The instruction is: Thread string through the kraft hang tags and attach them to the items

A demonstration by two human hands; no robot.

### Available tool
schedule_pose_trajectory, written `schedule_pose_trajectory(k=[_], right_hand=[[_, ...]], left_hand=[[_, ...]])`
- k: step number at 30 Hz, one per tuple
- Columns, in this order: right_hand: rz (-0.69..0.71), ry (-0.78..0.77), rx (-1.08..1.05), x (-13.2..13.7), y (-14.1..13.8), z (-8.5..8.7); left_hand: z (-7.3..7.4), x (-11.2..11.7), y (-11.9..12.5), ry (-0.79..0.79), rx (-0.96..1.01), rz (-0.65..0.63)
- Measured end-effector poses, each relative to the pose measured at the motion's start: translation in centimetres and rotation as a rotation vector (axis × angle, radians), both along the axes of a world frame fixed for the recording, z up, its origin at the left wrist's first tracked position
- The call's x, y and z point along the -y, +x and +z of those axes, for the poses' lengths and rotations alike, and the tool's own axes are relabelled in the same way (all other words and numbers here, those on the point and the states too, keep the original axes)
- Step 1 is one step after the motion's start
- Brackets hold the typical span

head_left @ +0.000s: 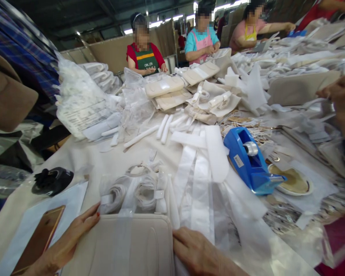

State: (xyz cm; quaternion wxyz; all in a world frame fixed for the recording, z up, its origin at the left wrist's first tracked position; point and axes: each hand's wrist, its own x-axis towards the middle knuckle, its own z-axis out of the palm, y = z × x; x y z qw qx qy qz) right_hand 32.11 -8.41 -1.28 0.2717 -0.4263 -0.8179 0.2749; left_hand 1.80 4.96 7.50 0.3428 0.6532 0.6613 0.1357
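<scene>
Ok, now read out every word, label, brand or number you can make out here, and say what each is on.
"OMLUN", as best I can read it: green apron; the smaller line under it is too blurred.
White barcode sticker on the blue tape dispenser: too small to read.
Printed lines on the clear plastic bag: too blurred to read.

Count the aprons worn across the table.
3: a green apron at left, a pink apron in the middle and a yellow apron at right. Others may be hidden.
</scene>
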Motion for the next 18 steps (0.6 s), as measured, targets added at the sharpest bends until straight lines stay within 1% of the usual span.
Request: schedule_pose_trajectory(k=[2, 3, 5, 7, 9, 11, 13, 16, 18], right_hand=[[-0.015, -0.042, -0.057, -0.3, -0.3, -0.4], [-0.024, -0.056, -0.079, -0.2, -0.3, -0.6], [-0.033, -0.066, -0.090, 0.0, -0.1, -0.8], [-0.015, -0.044, -0.046, 0.4, 0.2, -0.7], [0.019, 0.005, 0.030, 0.5, 0.5, -0.6], [0.048, 0.075, 0.095, 0.4, 0.5, -0.5], [0.043, 0.153, 0.115, 0.0, 0.1, -0.8], [-0.036, 0.217, 0.047, -0.6, -1.1, -1.9], [-0.127, 0.176, -0.016, -0.8, -2.0, -2.6]], left_hand=[[-0.2, 0.0, -0.2, -0.271, 0.297, 0.186], [-0.3, 0.0, -0.4, -0.364, 0.403, 0.272], [-0.7, 0.1, -0.7, -0.430, 0.495, 0.374], [-1.1, 0.2, -0.9, -0.440, 0.534, 0.438], [-1.3, 0.1, -0.9, -0.426, 0.542, 0.457], [-1.4, 0.0, -0.8, -0.411, 0.522, 0.464], [-1.4, -0.2, -0.7, -0.411, 0.482, 0.513], [-1.3, -0.3, -0.7, -0.399, 0.439, 0.637], [-1.5, -0.3, -0.9, -0.397, 0.452, 0.666]])
